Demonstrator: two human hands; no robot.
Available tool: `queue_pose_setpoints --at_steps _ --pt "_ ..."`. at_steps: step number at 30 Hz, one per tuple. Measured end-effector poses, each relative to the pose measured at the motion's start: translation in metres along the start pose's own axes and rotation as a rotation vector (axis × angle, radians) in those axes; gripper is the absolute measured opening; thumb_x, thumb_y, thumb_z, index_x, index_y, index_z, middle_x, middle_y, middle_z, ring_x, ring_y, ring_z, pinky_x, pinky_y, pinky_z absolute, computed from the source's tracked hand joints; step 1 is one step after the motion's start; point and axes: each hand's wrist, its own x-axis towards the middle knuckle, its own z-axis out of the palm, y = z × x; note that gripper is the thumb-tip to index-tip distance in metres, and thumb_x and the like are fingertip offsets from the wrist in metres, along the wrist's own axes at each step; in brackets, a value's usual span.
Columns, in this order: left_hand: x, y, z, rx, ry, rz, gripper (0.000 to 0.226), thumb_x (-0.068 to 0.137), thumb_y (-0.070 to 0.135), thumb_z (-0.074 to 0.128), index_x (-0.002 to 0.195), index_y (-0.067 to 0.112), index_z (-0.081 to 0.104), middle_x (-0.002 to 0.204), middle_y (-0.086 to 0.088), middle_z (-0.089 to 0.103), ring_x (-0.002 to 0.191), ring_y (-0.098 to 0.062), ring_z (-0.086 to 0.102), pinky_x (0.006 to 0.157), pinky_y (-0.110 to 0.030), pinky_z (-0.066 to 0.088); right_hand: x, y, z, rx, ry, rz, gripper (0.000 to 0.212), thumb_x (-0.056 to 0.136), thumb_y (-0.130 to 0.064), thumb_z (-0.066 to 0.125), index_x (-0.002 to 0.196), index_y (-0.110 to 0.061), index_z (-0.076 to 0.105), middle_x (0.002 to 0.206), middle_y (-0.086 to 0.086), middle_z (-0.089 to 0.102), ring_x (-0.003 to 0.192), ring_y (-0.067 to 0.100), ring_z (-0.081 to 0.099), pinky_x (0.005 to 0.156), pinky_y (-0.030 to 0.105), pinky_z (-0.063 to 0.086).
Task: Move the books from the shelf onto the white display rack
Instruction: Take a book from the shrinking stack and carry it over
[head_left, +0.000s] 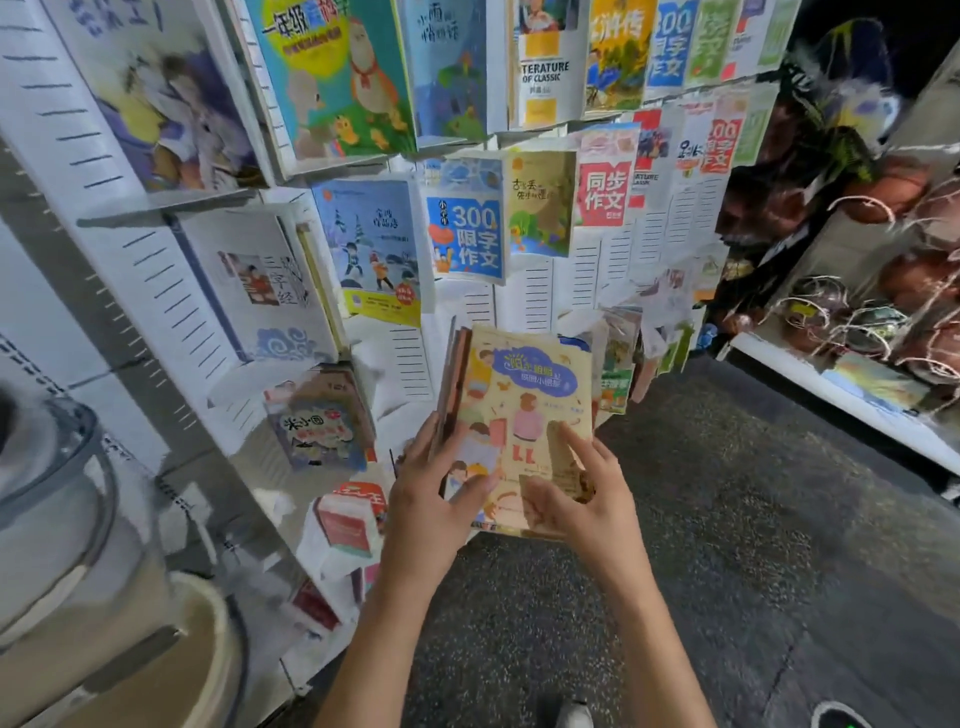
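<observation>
Before the white display rack (171, 291), both hands hold books (524, 415).

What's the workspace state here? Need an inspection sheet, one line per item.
Surface: white display rack, slotted panels, small ledges; dark speckled floor.
Job's things: stack of books held upright before the rack, yellow cover in front; many books already on the rack, e.g. blue 300 book.
Clutter: grey bin at left.
Hands: left hand grips the stack's left edge; right hand fingers pinch the front cover.
Cables: nothing seen.
Surroundings: shelf of netted balls at right; shoe below.
</observation>
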Motion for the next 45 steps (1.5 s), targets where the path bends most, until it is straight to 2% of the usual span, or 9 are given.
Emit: queue_pose_setpoints --at_steps 3,6,11,16,24,31,38,41,45 --pt "0.011 -0.01 0.029 0.019 0.019 -0.037 0.062 0.081 0.045 0.07 0.139 0.029 0.053 0.155 0.007 0.038 0.146 -0.009 0.033 0.115 -0.04 0.039 0.039 0.02 -0.013 -0.008 -0.036 -0.047 0.058 0.083 -0.019 0.079 0.12 -0.054 0.053 0.127 -0.034 0.039 0.121 -0.005 0.048 0.1 0.018 0.045" --pt "0.021 -0.015 0.058 0.015 0.069 -0.091 0.062 0.083 0.038 0.07 0.141 0.022 0.054 0.154 0.016 0.033 0.146 -0.002 0.028 0.114 -0.02 0.034 0.073 0.04 -0.023 -0.086 -0.123 -0.087 0.058 0.087 -0.02 0.076 0.129 -0.051 0.051 0.15 -0.007 0.034 0.14 0.006 0.032 0.116 0.037 0.035" --pt "0.037 -0.03 0.098 0.047 0.173 -0.201 0.057 0.089 0.033 0.071 0.141 0.027 0.05 0.154 0.0 0.036 0.142 0.005 0.028 0.11 -0.018 0.037 0.117 0.07 -0.028 -0.195 -0.26 -0.23 0.057 0.095 -0.029 0.066 0.146 -0.038 0.043 0.16 -0.012 0.008 0.148 0.003 0.004 0.121 0.041 0.024" --pt "0.048 -0.042 0.118 0.056 0.261 -0.308 0.066 0.084 0.01 0.078 0.14 0.029 0.049 0.151 -0.003 0.029 0.132 0.022 0.025 0.093 0.004 0.028 0.148 0.09 -0.019 -0.245 -0.35 -0.332 0.058 0.094 -0.027 0.067 0.147 -0.03 0.044 0.163 0.006 0.013 0.15 0.014 0.01 0.119 0.024 0.016" --pt "0.068 -0.096 0.124 0.01 0.35 -0.457 0.077 0.084 0.005 0.077 0.141 0.038 0.038 0.149 0.013 0.027 0.133 0.004 0.025 0.087 0.008 0.029 0.185 0.138 0.042 -0.236 -0.363 -0.468 0.062 0.086 0.001 0.071 0.142 -0.017 0.052 0.161 0.002 0.02 0.15 0.019 0.018 0.115 0.035 0.027" --pt "0.096 -0.161 0.123 0.019 0.318 -0.544 0.084 0.081 0.012 0.08 0.134 0.055 0.031 0.159 0.008 0.023 0.145 -0.009 0.023 0.115 -0.03 0.03 0.216 0.183 0.089 -0.206 -0.373 -0.447 0.07 0.085 0.005 0.07 0.144 -0.026 0.048 0.163 -0.016 0.009 0.151 0.011 0.012 0.116 0.034 0.025" --pt "0.13 -0.225 0.115 -0.096 0.337 -0.551 0.086 0.083 0.012 0.08 0.137 0.058 0.031 0.157 0.014 0.022 0.143 -0.003 0.024 0.096 -0.003 0.034 0.256 0.204 0.14 -0.253 -0.405 -0.471 0.072 0.092 -0.013 0.066 0.147 -0.049 0.035 0.164 -0.002 0.016 0.148 0.03 0.025 0.111 0.055 0.038" --pt "0.142 -0.25 0.109 -0.089 0.338 -0.539 0.087 0.083 0.013 0.079 0.143 0.055 0.032 0.16 0.016 0.02 0.142 0.005 0.024 0.109 -0.017 0.036 0.269 0.212 0.16 -0.258 -0.375 -0.532 0.068 0.09 -0.007 0.066 0.147 -0.033 0.04 0.163 0.008 0.018 0.139 0.037 0.04 0.099 0.054 0.05" --pt "0.159 -0.276 0.101 -0.088 0.309 -0.503 0.089 0.082 0.011 0.08 0.147 0.05 0.035 0.162 0.016 0.017 0.135 0.023 0.022 0.095 -0.005 0.04 0.279 0.226 0.18 -0.264 -0.355 -0.599 0.057 0.093 -0.008 0.063 0.147 -0.016 0.046 0.165 -0.003 0.009 0.143 0.032 0.036 0.099 0.045 0.05"
